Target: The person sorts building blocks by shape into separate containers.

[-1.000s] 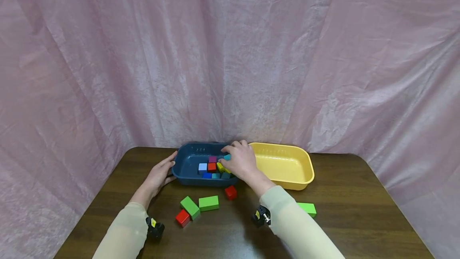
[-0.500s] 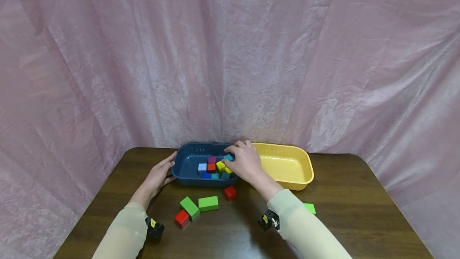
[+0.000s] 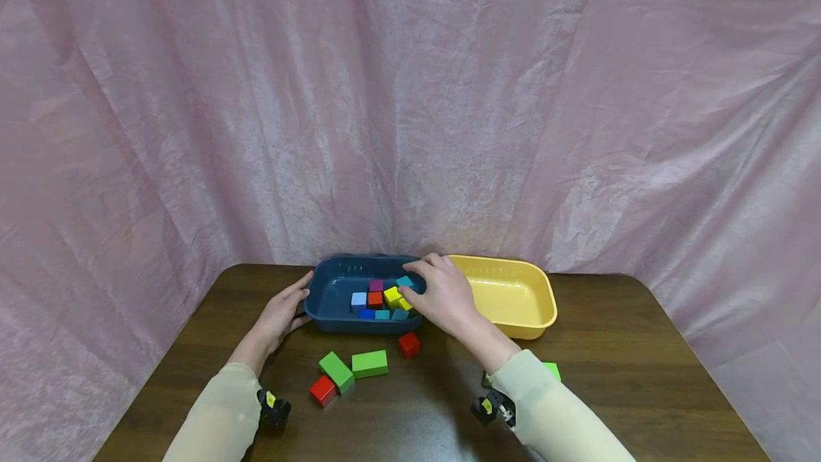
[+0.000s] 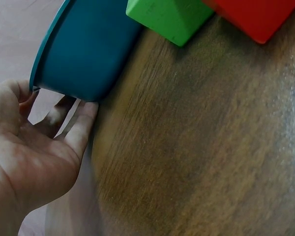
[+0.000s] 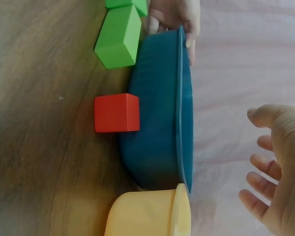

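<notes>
Work is judged part-done at a wooden table [image 3: 410,423], where small coloured blocks [image 3: 375,299] are gathered in a blue bin [image 3: 343,325] beside a yellow bin [image 3: 513,298], while green blocks [image 3: 369,363] and loose red blocks [image 3: 323,391] are left outside. The blue bin's left end is touched by the left hand [image 3: 279,316], fingers nearly straight; over its right end the right hand [image 3: 447,296] is poised, fingers parted, nothing gripped.

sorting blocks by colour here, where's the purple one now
In the head view, the purple block lies inside the dark blue tub, left of the right hand and just behind the tub's red cube.
</notes>
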`<state>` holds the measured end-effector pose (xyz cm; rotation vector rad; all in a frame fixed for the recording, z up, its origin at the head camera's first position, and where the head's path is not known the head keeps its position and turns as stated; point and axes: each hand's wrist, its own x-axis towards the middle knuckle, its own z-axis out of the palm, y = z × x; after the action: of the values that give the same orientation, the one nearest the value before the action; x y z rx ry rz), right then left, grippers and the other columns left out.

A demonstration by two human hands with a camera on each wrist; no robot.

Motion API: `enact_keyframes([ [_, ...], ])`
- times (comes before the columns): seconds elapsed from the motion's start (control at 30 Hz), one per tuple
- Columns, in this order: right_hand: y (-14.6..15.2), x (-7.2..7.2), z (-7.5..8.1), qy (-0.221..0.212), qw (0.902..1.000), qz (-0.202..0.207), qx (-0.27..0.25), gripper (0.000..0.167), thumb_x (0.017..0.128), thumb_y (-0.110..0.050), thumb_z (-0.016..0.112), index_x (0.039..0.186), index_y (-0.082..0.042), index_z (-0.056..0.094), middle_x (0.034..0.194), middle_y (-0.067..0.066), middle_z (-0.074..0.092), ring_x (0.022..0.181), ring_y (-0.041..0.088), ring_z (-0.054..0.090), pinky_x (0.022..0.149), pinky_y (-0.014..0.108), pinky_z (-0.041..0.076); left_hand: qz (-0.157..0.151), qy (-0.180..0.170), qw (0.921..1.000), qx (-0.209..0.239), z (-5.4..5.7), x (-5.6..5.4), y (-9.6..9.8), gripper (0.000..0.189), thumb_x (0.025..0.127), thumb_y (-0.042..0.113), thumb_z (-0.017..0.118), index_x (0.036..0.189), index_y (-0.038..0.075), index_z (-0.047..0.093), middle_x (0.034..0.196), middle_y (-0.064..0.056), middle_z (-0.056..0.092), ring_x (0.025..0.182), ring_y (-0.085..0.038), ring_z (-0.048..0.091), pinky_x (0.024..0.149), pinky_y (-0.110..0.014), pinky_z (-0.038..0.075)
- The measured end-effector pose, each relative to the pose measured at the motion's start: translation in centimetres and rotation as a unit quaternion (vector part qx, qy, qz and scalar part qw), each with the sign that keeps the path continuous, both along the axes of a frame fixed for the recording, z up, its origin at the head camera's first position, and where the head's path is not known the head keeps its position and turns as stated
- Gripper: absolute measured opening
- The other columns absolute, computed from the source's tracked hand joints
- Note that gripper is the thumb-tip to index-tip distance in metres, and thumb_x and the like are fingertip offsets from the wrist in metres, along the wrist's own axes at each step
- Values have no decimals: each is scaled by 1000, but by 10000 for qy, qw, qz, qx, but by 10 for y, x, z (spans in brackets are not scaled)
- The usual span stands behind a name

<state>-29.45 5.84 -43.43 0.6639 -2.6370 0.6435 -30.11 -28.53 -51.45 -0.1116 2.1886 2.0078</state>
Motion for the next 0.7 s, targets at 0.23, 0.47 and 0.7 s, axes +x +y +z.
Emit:
enact_keyframes([
  [0.23,10,14,3,90,9996,77,-247,45,87,-45,81,122,-18,76,109,-1,65,100,19,56,79,35,53,16,-22,10000,11,-1,-1,0,53,112,28,39,164,28,27,166,-15,25,142,-37,41,110,-50,41],
  [0.47,19,29,0,164,9993,141,-317,43,85,-44,83,119,-18,78,107,-2,65,99,18,55,82,36,50,-7,13,10000,-4,-2,-2,-1,54,112,28,39,164,26,26,167,-16,23,143,-38,40,110,-51,41],
  [0.7,23,43,-6,259,9987,227,-374,42,84,-48,83,115,-20,79,108,-2,67,101,20,57,84,39,50,15,-13,10000,-8,-2,-2,-1,54,112,28,39,164,27,26,167,-16,23,143,-37,40,111,-52,39],
])
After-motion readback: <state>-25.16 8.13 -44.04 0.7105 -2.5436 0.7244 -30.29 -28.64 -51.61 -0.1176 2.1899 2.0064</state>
